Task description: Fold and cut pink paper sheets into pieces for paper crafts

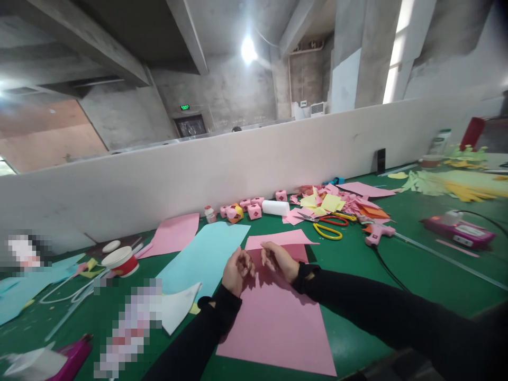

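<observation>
Green desk (357, 328) in a concrete room, pink sheet (273, 338) at near middle

Watching remotely through the head view. I have the sheet lying at the near middle of the desk, its far end lifted and curled over. Left grip (237, 270): fingers curled over the sheet's left side; I can't tell whether paper is between them. Right grip (281, 260): fingers bent at the raised far end; I can't tell if they pinch it.

Surface: slightly glossy. To the left, a light-blue sheet (206, 246) and a red-and-white cup (127, 265). Far side, pink paper blocks (254, 212) beside a white cylinder (273, 207). Right of these, a scrap heap (349, 202), pink and yellow, with scissors (306, 217) at its near edge. Farther right, a pink glue gun (377, 233), black cord trailing.

Room: white partition (238, 166) along the desk's far side. Beyond it, grey concrete wall (238, 92) and beams, one bright lamp (248, 50), a lit green sign (184, 107) to the left.
</observation>
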Motion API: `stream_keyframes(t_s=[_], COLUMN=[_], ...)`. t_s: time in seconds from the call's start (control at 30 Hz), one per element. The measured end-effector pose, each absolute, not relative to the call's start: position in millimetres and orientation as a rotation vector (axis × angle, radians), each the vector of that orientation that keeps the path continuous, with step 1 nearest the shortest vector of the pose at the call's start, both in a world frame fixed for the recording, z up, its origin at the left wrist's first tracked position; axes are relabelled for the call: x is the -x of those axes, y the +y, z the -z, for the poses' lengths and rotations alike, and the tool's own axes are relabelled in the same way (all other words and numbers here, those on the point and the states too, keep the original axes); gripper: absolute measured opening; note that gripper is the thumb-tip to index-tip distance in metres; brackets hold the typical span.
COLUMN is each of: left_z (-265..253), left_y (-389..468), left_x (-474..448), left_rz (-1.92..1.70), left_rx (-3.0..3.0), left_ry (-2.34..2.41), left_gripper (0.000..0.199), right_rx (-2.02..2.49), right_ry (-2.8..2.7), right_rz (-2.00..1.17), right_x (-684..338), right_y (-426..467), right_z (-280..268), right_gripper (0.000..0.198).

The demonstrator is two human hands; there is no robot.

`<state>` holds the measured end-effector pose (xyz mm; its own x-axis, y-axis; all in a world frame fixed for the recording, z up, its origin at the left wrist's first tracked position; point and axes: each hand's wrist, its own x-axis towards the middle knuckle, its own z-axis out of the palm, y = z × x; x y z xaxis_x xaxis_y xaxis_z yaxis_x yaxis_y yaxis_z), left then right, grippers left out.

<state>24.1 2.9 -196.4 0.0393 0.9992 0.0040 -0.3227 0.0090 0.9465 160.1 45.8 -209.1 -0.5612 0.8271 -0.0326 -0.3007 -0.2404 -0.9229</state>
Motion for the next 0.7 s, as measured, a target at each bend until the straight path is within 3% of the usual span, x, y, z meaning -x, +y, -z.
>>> stream_keyframes(t_s=[0.7], left_z=[198.6], left_y=[4.2], left_x=[-24.7], left_rz=[-1.181], left_rx=[-1.082], left_ry=[0.915], left_gripper=[0.026], right_rx=[0.682], right_ry=[-1.335], right_rz=[-1.825], right_x=[-155.1], right_y=[44.9], right_z=[218.3], right_gripper=[0.031])
